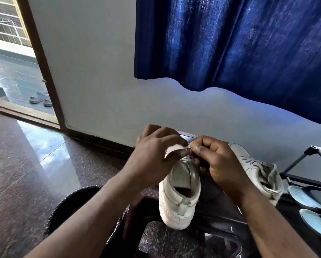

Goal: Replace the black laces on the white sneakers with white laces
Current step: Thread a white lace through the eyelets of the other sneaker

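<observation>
A white sneaker [180,194] stands on a dark plastic stool [217,216], heel toward me, toe raised. My left hand [156,155] grips its toe end, thumb on the upper. My right hand [217,161] pinches a thin white lace [188,146] at the front eyelets, close against my left thumb. The eyelets themselves are hidden by my fingers. A second white sneaker [258,168] lies on its side to the right on the stool, with pale laces threaded and a loose lace end hanging near its heel.
A black metal shoe rack [304,164] stands at the right with light blue sandals [310,200] beside it. A dark round mat [70,203] lies on the polished floor at the left. Behind are a white wall, a blue curtain [249,43] and an open doorway with grey slippers [38,99].
</observation>
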`<action>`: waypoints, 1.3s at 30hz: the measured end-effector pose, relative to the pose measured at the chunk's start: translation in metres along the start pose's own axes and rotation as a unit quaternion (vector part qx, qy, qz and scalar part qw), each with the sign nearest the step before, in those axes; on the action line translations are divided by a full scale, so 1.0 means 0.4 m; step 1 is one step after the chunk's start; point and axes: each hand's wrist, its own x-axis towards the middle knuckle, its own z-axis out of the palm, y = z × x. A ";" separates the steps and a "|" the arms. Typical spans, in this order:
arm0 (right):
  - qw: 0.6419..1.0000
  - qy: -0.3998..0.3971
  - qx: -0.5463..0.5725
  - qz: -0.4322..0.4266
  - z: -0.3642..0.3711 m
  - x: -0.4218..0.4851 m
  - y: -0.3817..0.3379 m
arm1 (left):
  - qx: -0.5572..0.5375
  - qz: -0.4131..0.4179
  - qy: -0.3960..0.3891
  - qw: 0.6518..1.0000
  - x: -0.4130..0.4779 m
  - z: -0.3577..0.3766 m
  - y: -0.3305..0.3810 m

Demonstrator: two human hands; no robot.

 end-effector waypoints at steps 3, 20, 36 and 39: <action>1.000 -0.004 -0.012 0.001 -0.003 0.004 0.001 | 0.093 0.005 0.032 0.995 0.002 0.001 0.004; 0.992 0.033 -0.104 -0.067 -0.019 -0.012 0.006 | -0.203 -0.105 -0.098 0.969 0.006 -0.023 0.022; 0.954 0.046 -0.297 0.011 -0.023 -0.041 0.046 | -0.049 -0.138 0.030 0.989 0.005 -0.008 0.077; 0.953 0.108 -0.285 0.005 -0.030 -0.050 0.068 | 0.033 -0.125 -0.016 0.991 -0.006 0.018 0.091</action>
